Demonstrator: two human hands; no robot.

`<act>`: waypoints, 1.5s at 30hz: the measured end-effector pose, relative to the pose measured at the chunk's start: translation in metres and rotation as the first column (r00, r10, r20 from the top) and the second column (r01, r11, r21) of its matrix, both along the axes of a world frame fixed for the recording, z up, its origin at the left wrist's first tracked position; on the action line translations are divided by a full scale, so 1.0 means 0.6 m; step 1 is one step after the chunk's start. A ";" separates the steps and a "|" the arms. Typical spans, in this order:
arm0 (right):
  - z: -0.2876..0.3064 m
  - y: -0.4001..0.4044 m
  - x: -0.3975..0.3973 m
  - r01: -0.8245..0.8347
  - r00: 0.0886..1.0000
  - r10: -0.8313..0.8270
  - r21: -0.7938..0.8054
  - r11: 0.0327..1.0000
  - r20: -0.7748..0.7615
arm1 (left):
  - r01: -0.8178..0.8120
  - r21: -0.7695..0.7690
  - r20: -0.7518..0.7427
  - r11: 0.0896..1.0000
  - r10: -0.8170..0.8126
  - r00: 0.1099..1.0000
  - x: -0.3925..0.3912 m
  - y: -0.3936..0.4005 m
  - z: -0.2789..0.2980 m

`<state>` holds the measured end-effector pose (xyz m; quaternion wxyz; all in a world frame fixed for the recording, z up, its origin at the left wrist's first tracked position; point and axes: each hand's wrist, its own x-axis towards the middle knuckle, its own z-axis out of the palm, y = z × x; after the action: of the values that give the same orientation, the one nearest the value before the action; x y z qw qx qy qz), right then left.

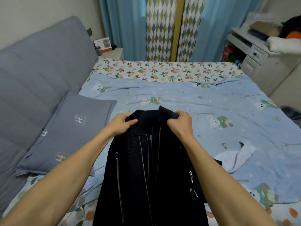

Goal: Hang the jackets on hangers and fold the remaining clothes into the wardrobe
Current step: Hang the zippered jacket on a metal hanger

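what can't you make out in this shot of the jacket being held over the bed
Head view only:
- Black jacket: hem cut off by the bottom edge; the collar corners are covered by the left hand and right hand.
- White garment on the bed: partly behind the right forearm, type unclear.
- Hanger and wardrobe: not in view.
- Clutter on the white desk: blurred, cut off by the right edge.

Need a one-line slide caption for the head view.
Both hands, left and right, grip a dark zippered jacket by its collar above the bed.
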<state>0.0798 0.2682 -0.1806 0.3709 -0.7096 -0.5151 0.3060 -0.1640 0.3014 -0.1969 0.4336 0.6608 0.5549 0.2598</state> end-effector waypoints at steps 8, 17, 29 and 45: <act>-0.061 0.041 0.029 -0.105 0.954 0.157 -0.208 0.972 0.253 | -0.277 0.087 -0.401 0.957 0.288 0.870 0.032 0.047 -0.067; -0.187 -0.054 -0.001 -0.381 0.914 0.405 -0.400 0.833 -0.028 | -0.486 -0.258 -0.321 0.835 0.401 0.858 -0.043 -0.203 -0.213; -0.274 -0.138 -0.250 -0.547 0.823 0.546 -0.476 0.689 -0.157 | -0.648 -0.348 -0.308 0.677 0.571 0.761 -0.198 -0.312 -0.280; -0.442 -0.083 -0.427 -0.325 0.904 0.426 -0.662 0.676 -0.008 | -0.319 -0.305 -0.675 0.897 0.033 0.737 -0.357 -0.123 -0.587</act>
<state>-0.1767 0.2185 -0.4456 -0.0080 -0.6923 -0.5374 0.4816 -0.3783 0.2277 -0.5490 0.3106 0.5491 0.7730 -0.0664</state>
